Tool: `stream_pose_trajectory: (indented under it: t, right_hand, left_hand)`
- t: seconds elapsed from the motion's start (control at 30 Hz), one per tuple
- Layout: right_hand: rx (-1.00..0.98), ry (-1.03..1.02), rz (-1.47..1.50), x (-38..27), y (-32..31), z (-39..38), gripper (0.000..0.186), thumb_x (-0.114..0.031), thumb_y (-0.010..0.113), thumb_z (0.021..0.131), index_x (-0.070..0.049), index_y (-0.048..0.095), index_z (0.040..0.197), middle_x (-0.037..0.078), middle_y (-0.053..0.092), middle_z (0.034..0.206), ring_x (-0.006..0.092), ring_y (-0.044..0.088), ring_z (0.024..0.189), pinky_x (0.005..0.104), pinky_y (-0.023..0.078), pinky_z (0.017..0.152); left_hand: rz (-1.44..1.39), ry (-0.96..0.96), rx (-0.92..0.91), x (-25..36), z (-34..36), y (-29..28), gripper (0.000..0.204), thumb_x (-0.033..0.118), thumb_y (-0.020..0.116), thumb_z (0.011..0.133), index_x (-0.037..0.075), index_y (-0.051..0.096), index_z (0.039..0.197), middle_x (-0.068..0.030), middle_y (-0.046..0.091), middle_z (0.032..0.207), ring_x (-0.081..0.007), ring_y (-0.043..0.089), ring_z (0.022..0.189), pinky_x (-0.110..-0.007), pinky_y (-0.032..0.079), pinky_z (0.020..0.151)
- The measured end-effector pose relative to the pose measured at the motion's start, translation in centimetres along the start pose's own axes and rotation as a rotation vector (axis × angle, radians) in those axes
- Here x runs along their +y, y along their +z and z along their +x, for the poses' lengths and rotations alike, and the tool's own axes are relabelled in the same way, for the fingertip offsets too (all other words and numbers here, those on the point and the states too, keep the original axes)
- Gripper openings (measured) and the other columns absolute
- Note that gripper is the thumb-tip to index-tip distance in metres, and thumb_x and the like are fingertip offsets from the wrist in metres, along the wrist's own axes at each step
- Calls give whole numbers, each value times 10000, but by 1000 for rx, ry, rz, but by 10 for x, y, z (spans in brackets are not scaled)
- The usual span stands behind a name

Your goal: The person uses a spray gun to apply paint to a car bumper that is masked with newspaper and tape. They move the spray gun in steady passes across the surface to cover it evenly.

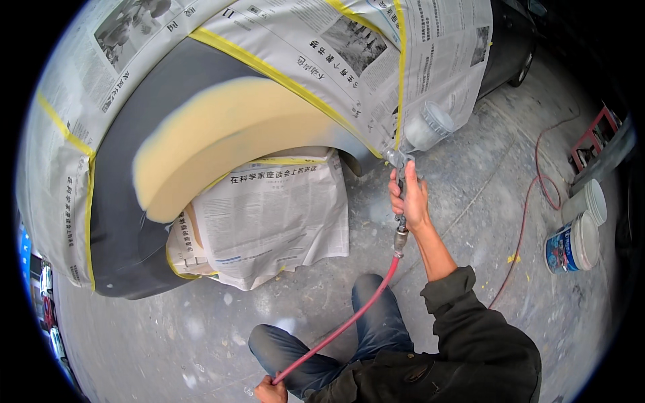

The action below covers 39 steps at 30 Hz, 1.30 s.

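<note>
My right hand is closed round the handle of a metal spray gun, which has a translucent cup tilted up to the right. A pink-red hose runs from a fitting at the gun's base down to my left hand, which grips it at the lower edge. In front of me is a grey car fender with a curved cream patch over the wheel arch. Newspaper sheets with yellow tape cover the wheel and the surrounding body panels.
A dark car body shows at the upper right. On the right stand a red metal frame, a white bucket and a labelled blue-and-white bucket. A thin red hose snakes over the speckled concrete floor. My knees show below.
</note>
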State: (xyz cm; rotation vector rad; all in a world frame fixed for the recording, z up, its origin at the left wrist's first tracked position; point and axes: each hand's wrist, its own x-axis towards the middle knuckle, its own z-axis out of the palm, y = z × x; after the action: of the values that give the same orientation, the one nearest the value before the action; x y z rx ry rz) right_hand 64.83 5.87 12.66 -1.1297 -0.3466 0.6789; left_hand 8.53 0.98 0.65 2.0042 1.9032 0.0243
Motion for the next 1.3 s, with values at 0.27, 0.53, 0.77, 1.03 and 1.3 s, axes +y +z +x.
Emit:
stream_pose_trajectory:
  t: [0.27, 0.53, 0.77, 1.03, 1.3]
  right_hand:
    - [-140, -56, -18, -48, 42, -8, 588, -634, 461, 946, -50, 522, 914, -23, 446, 636, 33, 324, 422, 209, 241, 389]
    - [-262, -100, -91, -98, 75, -17, 597, -627, 447, 955, -38, 536, 917, -19, 456, 639, 36, 317, 414, 209, 247, 388]
    - [-349, -215, -141, -83, 85, -34, 569, -554, 359, 1012, -25, 565, 1042, 43, 585, 759, 43, 329, 406, 208, 269, 379]
    - [-462, -309, -106, 30, 105, -64, 467, -479, 488, 992, -31, 590, 1073, 37, 593, 846, 42, 372, 494, 209, 288, 453]
    - [-847, -146, -192, 82, 208, -95, 558, -555, 490, 967, -22, 564, 1117, 34, 565, 843, 54, 351, 534, 205, 279, 487]
  left_hand:
    - [-23, -48, 42, -12, -1, 15, 258, 303, 644, 852, 85, 721, 968, -233, 664, 753, -408, 656, 679, -474, 488, 594]
    - [29, -11, 85, 5, 3, 8, 303, 377, 645, 869, 86, 719, 899, -224, 651, 703, -418, 641, 646, -482, 474, 572]
    - [-101, 43, 271, 37, -13, -22, 463, 297, 787, 733, -1, 492, 538, -201, 475, 486, -383, 452, 440, -450, 361, 458]
    - [-112, 73, 408, 0, -8, -18, 395, 275, 795, 717, 28, 549, 532, -171, 527, 497, -379, 526, 453, -439, 386, 460]
    - [-79, -96, 452, -42, -44, -23, 390, 276, 798, 708, 35, 547, 532, -157, 531, 493, -367, 530, 450, -435, 395, 469]
